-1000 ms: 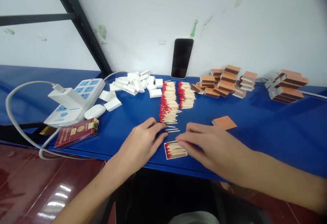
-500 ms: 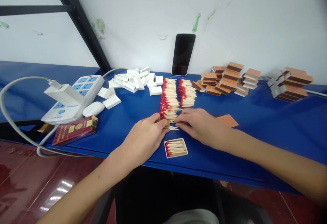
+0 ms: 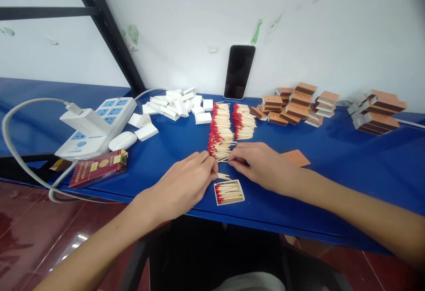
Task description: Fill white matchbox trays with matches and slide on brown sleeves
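Observation:
My left hand (image 3: 187,182) is closed, thumb and fingers pinching a few matches (image 3: 223,176) whose pale ends stick out to the right. Just below these lies an open white matchbox tray (image 3: 243,196), with red-headed matches lined up inside. My right hand (image 3: 257,162) has its fingertips pinched at the near end of a long pile of matches (image 3: 223,127), where a match end meets them. The heads in that pile point left. Beside it, further back, lies a shorter pile of matches (image 3: 244,122).
White matchbox trays (image 3: 179,105) lie heaped at back left; brown matchboxes (image 3: 297,105) are stacked at back right, with more boxes (image 3: 378,112) beyond. A phone (image 3: 239,72) leans on the wall. An orange card (image 3: 296,158), a power strip (image 3: 114,118) and a red packet (image 3: 99,167) lie around.
My left hand has drawn slightly toward me, bringing its few matches away from the pile and closer to the tray. My right hand stays almost in place at the pile's near end.

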